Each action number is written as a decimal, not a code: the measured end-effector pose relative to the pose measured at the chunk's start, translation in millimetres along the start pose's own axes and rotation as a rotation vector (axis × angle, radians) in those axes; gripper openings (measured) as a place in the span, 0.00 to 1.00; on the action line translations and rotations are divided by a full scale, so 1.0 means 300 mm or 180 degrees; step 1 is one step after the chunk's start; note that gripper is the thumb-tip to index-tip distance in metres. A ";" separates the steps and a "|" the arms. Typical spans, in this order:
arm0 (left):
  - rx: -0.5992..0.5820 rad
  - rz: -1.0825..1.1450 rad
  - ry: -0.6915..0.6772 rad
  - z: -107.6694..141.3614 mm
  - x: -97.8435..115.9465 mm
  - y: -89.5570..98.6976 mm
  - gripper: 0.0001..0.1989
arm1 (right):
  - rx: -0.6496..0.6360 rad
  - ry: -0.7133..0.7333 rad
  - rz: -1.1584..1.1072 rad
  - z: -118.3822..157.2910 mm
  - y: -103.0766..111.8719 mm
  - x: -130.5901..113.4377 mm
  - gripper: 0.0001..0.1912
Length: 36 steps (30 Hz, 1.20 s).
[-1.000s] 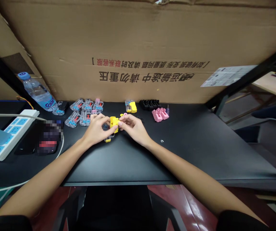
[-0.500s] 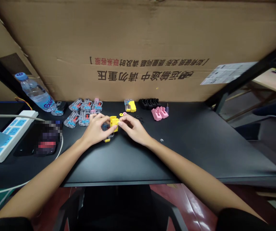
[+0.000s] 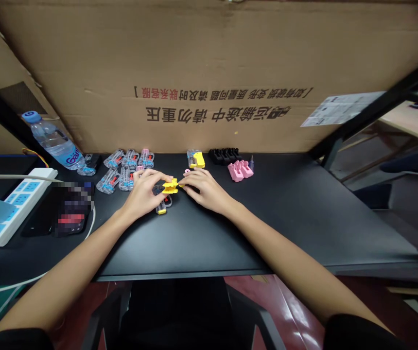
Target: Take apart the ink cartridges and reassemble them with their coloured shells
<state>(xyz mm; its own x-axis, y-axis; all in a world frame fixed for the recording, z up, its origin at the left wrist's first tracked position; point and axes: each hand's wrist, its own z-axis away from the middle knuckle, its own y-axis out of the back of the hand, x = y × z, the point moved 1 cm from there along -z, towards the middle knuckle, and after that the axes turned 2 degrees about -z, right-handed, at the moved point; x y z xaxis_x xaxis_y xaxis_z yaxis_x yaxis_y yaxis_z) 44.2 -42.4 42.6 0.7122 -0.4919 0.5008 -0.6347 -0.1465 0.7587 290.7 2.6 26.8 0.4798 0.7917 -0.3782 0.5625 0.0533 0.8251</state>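
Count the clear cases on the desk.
9 visible: one case beside the bottle; three back left; two nearer; one mostly behind the left hand; one partly beneath it; one with a yellow block. More may be hidden.

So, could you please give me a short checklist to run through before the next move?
1. Yellow part held by the left hand: ok, between thumb and fingers.
2. Right hand close to that part: ok.
3. Right hand's grip on anything: cannot tell, too small to see.
4. Clear case fully in sight: not ok, partly hidden near the left hand.
5. Pink parts and black parts apart from both hands: ok.
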 end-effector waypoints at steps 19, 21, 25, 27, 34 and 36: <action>0.0191 -0.0125 -0.0319 0.005 -0.006 -0.009 0.12 | -0.0321 0.0096 0.1101 -0.004 -0.003 -0.011 0.12; 0.0201 -0.0135 -0.0370 0.006 -0.007 -0.009 0.12 | -0.0309 0.0061 0.1111 -0.002 0.000 -0.010 0.12; 0.0250 -0.0122 -0.0479 0.007 -0.002 -0.005 0.11 | -0.0103 -0.0143 0.0455 -0.005 0.009 -0.005 0.12; 0.0270 -0.0076 -0.0565 0.006 0.002 -0.003 0.11 | 0.0232 -0.0430 -0.0342 -0.010 0.018 -0.007 0.11; 0.0451 -0.0174 -0.0760 0.003 0.005 0.002 0.12 | 0.0427 -0.1538 -0.3019 -0.022 0.022 -0.039 0.21; 0.0456 -0.0243 -0.0833 0.003 0.004 0.002 0.13 | 0.0263 -0.1601 -0.3293 -0.023 0.017 -0.049 0.21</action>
<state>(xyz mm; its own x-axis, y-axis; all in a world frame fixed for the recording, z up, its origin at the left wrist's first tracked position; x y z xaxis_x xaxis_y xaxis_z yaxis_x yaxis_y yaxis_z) 44.4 -43.9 43.3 0.6699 -0.6763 0.3064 -0.6315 -0.3020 0.7142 281.9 -4.5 39.4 -0.0328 0.0594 -0.9977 0.8770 0.4805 -0.0003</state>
